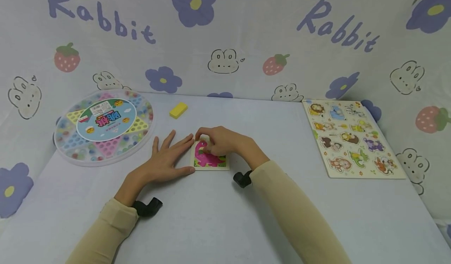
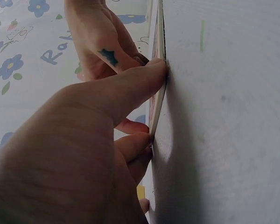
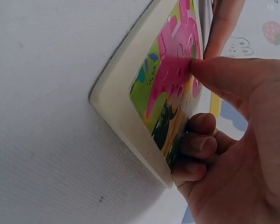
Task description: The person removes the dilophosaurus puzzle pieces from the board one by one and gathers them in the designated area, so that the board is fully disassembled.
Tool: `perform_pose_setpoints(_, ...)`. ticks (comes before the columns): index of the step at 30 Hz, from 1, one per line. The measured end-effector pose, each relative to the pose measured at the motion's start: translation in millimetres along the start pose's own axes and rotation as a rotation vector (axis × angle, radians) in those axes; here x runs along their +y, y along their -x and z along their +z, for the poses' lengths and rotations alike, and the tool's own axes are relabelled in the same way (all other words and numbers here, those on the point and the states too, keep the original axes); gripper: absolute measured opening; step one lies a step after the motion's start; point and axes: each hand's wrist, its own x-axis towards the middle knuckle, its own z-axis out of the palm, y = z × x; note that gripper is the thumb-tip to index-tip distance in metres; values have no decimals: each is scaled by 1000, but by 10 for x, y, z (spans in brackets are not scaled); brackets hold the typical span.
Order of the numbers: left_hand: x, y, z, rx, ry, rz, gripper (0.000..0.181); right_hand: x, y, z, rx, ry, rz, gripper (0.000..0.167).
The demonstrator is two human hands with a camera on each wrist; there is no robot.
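Note:
A small square jigsaw puzzle shows a pink dinosaur inside a pale frame and lies on the white table. My left hand spreads beside it; its thumb and a fingertip touch the puzzle's left edge. Over the upper part of the picture is my right hand, index finger bent toward the far left corner. In the right wrist view the right thumb touches the dinosaur's body, and the other fingers curl at the board's edge. The right index fingertip is hidden there.
A round Chinese checkers board with coloured beads lies at the left. A yellow block sits beyond my hands. An animal peg puzzle board lies at the right. Behind the table hangs a printed cloth.

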Motion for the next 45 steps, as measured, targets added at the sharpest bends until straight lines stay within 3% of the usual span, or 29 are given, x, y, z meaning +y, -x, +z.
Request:
perform_pose_setpoints(24,32,16,-18,-2,13,-6,91,-46,-25,-36,-46,14,25,38)
perform_pose_setpoints(45,11,6,-6,-3,10,-7,92,18,8,75,93,16,4,41)
